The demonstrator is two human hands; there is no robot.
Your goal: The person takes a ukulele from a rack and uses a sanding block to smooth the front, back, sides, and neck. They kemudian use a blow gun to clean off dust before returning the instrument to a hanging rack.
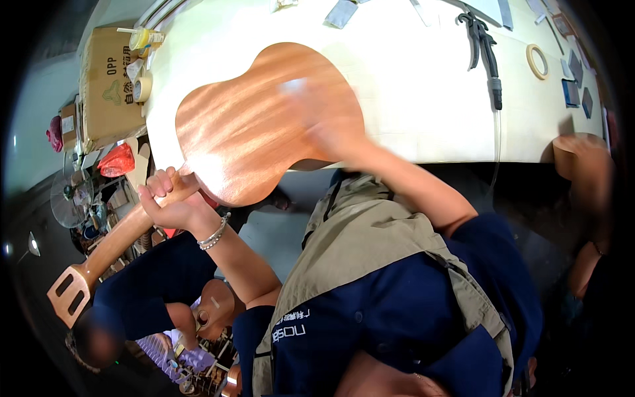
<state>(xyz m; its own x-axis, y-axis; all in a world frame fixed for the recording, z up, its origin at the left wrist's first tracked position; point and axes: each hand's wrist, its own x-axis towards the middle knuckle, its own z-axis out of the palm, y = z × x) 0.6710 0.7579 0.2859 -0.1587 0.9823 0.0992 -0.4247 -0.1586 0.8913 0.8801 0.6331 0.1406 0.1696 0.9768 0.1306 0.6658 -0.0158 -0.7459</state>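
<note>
A brown wooden guitar [251,126] lies with its glossy back up on the pale worktable, and its neck juts past the table's left edge. My left hand [173,202] is closed round the neck near the body. Over the guitar's back is my right hand [331,129], smeared by motion, so its fingers cannot be made out. A small whitish patch [292,86] shows at its fingertips; whether it is a held piece or a reflection is unclear. The slotted headstock [69,296] hangs at the lower left.
On the worktable [423,126] lie a black air blow gun [489,59] with a hose, a tape roll [537,62] and several grey pads. A cardboard box [106,86] stands left. Another person [152,284] with a small guitar is at lower left; a blurred arm [589,172] is right.
</note>
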